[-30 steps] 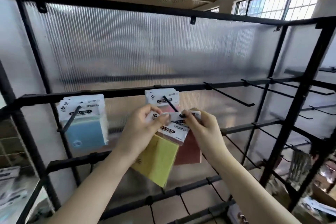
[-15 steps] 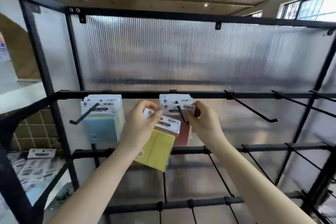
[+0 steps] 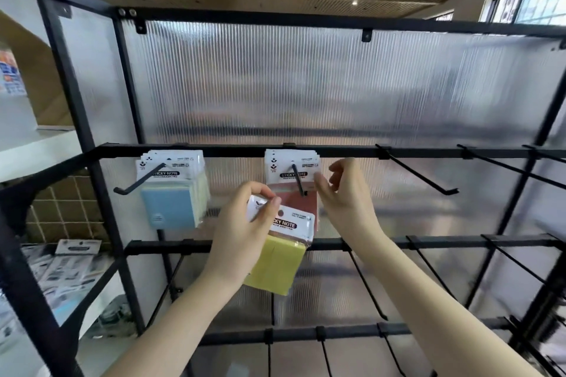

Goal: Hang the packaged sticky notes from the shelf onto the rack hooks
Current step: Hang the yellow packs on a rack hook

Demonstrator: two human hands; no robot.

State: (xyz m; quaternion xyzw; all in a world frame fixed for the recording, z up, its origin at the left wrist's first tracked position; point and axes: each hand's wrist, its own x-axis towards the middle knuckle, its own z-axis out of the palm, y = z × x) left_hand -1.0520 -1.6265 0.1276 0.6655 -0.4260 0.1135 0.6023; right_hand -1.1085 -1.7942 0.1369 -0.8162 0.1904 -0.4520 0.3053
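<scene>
My left hand [image 3: 245, 229] pinches the white header card of a yellow sticky-note pack [image 3: 277, 266], which hangs tilted below the hand. Just above it, a stack of red packs [image 3: 294, 174] hangs on the middle hook [image 3: 298, 180] of the black rack. My right hand [image 3: 346, 193] hovers to the right of that hook, fingers loosely spread, holding nothing. On the left hook [image 3: 137, 182] hangs a stack of blue packs [image 3: 173, 196].
Several bare hooks [image 3: 419, 174] stick out to the right and on the lower bars [image 3: 367, 243]. A ribbed translucent panel [image 3: 306, 86] backs the rack. More packaged goods [image 3: 67, 266] lie on a low shelf at the left, behind the black frame post [image 3: 76, 107].
My right hand has let go of the red pack on the middle hook and drawn back to the right. The left hand holds the yellow pack a little lower.
</scene>
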